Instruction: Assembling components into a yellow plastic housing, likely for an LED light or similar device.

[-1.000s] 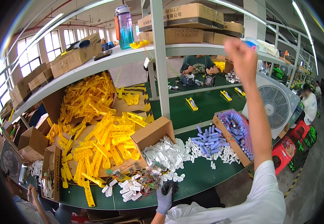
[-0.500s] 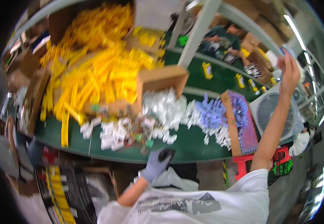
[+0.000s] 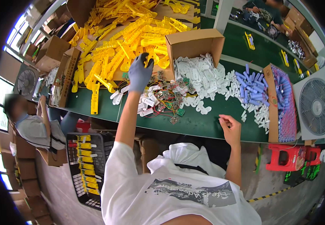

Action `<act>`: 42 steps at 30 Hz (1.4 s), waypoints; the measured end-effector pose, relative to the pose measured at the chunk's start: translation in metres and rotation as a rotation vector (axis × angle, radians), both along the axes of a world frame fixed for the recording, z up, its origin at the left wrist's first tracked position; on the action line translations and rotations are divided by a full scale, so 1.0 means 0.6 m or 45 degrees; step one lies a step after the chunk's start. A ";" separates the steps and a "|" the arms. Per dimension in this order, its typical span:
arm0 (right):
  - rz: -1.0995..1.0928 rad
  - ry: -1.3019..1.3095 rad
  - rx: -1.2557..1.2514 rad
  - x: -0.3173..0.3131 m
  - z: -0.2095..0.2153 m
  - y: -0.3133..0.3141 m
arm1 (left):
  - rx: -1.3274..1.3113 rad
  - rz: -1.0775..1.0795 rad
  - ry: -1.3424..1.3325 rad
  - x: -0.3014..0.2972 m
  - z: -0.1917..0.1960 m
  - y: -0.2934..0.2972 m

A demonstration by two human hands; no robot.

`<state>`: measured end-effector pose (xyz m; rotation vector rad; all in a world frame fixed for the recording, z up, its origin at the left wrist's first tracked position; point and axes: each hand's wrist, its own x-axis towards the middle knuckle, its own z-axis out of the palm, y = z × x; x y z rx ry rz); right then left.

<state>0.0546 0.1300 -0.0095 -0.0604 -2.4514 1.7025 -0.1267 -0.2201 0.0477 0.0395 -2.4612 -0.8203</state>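
A: State of each grip?

B: The left hand [image 3: 140, 73], in a grey glove, has its grip curled down onto the yellow plastic parts [image 3: 125, 45]; whether it holds one cannot be told. The right hand [image 3: 230, 127] is bare, its grip narrow and holding nothing, fingers bent on the near edge of the green table [image 3: 196, 122].

A: Position of the parts, relative to the open cardboard box [image 3: 196, 43]?

B: The yellow plastic parts are heaped left of the box. White plastic pieces [image 3: 198, 73] lie just below it. Small circuit boards with wires [image 3: 166, 99] lie below-left, near the gloved hand. Blue cylinders [image 3: 250, 84] lie to its right.
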 end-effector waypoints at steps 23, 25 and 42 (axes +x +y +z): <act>-0.011 -0.052 -0.409 0.008 -0.003 -0.013 | 0.487 -0.261 0.492 0.042 0.080 -0.126; 0.087 0.042 -0.466 0.000 0.011 -0.036 | 0.952 -0.538 0.590 0.102 0.100 -0.097; 0.271 0.265 0.375 0.024 0.041 -0.172 | 1.394 -0.420 -0.315 0.314 -0.071 0.227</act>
